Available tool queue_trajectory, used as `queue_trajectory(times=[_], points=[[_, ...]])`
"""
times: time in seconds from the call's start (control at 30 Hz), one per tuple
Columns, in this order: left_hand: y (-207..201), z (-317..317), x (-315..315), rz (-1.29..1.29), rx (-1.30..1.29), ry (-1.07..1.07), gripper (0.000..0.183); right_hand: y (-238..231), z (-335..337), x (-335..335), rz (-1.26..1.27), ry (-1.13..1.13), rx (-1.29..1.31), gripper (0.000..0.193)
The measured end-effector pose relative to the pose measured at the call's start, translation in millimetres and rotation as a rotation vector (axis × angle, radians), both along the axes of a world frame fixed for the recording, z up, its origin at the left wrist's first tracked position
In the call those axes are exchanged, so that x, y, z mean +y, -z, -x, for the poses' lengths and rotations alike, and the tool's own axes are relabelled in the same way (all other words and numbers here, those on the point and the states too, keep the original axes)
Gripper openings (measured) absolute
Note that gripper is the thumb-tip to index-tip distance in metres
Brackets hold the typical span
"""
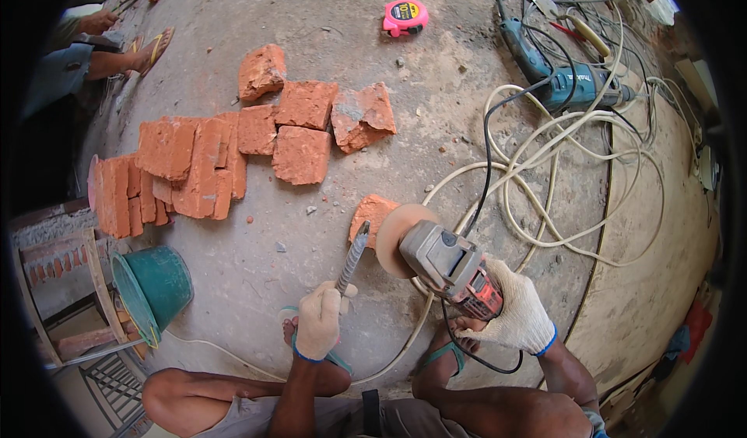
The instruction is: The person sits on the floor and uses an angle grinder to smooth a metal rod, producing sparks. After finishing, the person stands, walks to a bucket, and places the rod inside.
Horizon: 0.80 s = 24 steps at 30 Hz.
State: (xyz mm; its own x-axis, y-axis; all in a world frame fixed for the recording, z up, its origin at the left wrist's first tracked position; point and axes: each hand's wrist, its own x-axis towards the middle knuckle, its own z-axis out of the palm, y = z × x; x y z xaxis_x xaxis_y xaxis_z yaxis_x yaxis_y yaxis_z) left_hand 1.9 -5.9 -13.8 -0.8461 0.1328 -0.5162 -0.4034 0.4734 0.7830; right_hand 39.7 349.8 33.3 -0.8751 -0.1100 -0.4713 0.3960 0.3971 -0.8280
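Observation:
My left hand point(317, 323), in a white knit glove, is closed around a grey spiral-fluted masonry drill bit point(352, 264). The bit tilts up and away, its tip in front of a broken brick piece point(373, 209) on the floor; I cannot tell whether they touch. In my gloved right hand point(513, 307) is a red and dark grey angle grinder point(461, 271), gripped by its body. Its round tan disc point(394, 240) stands beside the bit's tip, with a small gap visible between them. The disc partly covers the brick piece's right edge.
Bricks point(167, 148) are stacked at the left, with broken ones point(303, 155) beside them. A pink tape measure point(405, 18) lies ahead. A teal power drill point(572, 84) and looped cream cable point(537, 232) are at right. A green bucket point(159, 286) stands near left; another person's foot point(148, 57) shows far left.

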Motion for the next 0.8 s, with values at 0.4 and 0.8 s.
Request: queue_trajectory(times=[0.4,0.8], points=[[-3.8,0.7,2.9,-0.002,-0.043,0.008,0.035,1.0,4.2,-5.9,-0.025,-0.016,-0.004,0.086],[-6.7,2.9,3.8,0.038,0.025,0.058,0.037,1.4,4.3,-7.0,-0.044,-0.024,0.016,0.088]])
